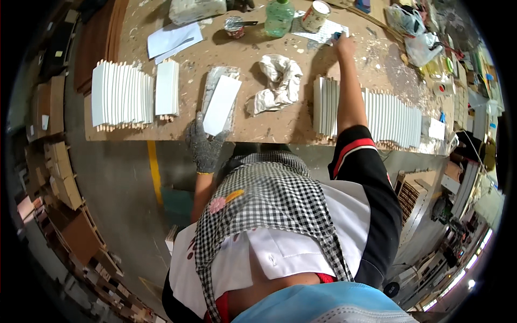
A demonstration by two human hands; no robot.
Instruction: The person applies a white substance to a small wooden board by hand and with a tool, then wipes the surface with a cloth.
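Note:
My left hand (207,141), in a dark grey knit glove, grips the near end of a flat white panel (222,105). This panel lies tilted over a greyish, plastic-looking piece (215,75) at the table's front edge. Stretched out to the far right, my bare right hand (343,45) is closed at a small dark blue object (337,35), too small to name, above a patterned white paper (326,35). Beside that hand stands a can (315,16) with a pale label. A crumpled off-white cloth (277,83) lies between my two arms.
White panels stand in rows at left (121,94), in a smaller stack (167,88), and at right (393,118) under my forearm. Farther back are paper sheets (173,40), a small tub (234,27) with a tool across it, and a green bottle (279,19). Plastic bags (421,48) lie far right.

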